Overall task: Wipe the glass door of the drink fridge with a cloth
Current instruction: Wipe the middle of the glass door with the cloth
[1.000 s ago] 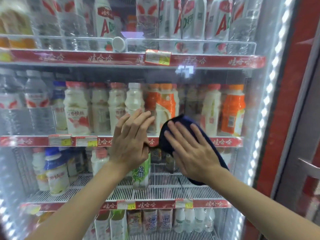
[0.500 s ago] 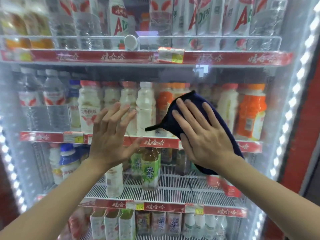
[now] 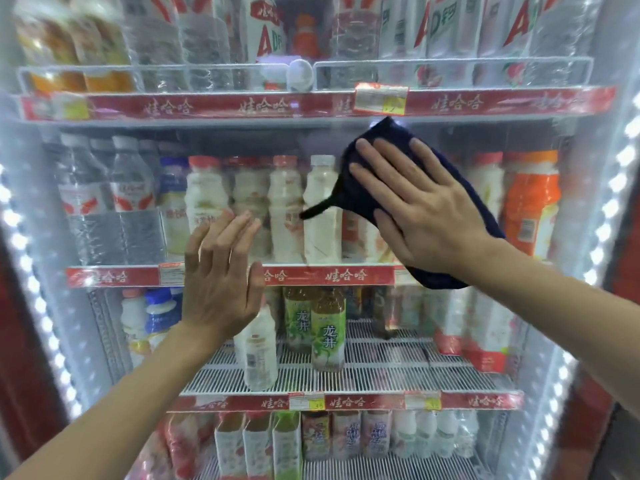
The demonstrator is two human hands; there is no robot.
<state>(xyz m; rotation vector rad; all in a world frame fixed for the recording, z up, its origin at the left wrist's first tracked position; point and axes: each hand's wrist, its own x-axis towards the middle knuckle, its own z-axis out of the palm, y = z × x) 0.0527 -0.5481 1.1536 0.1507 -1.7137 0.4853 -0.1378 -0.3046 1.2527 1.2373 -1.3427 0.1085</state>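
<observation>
Navy cloth [image 3: 377, 188] lies flat under my right hand [image 3: 420, 209], fingers straight and spread, pressed against the glass door [image 3: 104, 237] at upper right. My left hand [image 3: 221, 278] rests open-palmed on the glass lower left, holding nothing.

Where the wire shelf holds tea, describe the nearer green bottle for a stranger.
Behind the glass door, find the white wire shelf below the left hand. There, the front green-labelled tea bottle is yours, right of its twin.

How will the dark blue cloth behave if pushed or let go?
Likely floppy: a thin corner of the cloth droops left of the right hand. Probably light: flat-palm pressure alone pins it to the glass door. Should slide easily, drop if released.
</observation>
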